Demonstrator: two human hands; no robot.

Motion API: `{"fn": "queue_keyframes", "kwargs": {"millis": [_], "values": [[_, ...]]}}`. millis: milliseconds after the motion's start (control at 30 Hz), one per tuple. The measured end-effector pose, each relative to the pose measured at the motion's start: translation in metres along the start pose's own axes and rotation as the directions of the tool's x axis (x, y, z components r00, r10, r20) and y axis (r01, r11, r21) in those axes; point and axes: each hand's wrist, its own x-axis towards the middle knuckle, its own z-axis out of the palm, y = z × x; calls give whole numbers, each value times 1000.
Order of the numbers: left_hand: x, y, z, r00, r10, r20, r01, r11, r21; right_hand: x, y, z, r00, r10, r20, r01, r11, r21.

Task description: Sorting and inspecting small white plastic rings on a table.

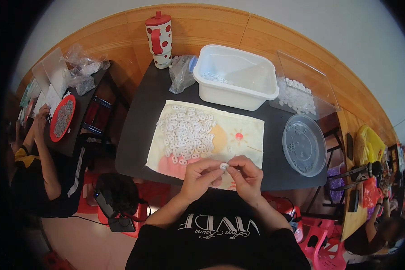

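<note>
Between my fingertips, over the front edge of a cream printed cloth (252,130), is a small white plastic piece (224,166) with dark spots or holes. My left hand (200,177) pinches it from the left. From the other side, the thumb and fingers of my right hand (246,175) close on the same piece. Beyond my left hand lies a heap of small white oval pieces (186,130), many showing two holes. A thin, needle-like stick (254,148) rests on the cloth's right side. My curled fingers partly hide the held piece.
A white tub (238,96) with small pieces stands at the back. Right of it are a bag of white pieces (297,96) and a clear round tray (304,146). A spotted tumbler (160,42) stands back left. Another person's hands (42,114) work beside a red tray (62,118).
</note>
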Motion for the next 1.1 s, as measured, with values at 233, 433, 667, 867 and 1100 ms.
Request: {"fn": "queue_keyframes", "kwargs": {"millis": [233, 433, 667, 867, 1100], "values": [[1, -6, -3, 1000, -21, 3, 21, 1000, 5, 3, 0, -1, 970, -244, 10, 234, 917, -324], [2, 3, 4, 971, 238, 26, -225, 871, 437, 5, -3, -2, 992, -100, 76, 119, 944, -309], [7, 4, 3, 957, 277, 93, -291, 890, 351, 2, 0, -4, 974, 226, 22, -226, 957, 180], [10, -1, 0, 941, 337, 22, -326, 887, 328, 2, 7, -3, 954, 284, 97, -298, 864, 406], [3, 5, -5, 994, 42, -103, -31, 994, 106, 3, -5, -5, 943, -316, 105, 330, 845, -421]]}}
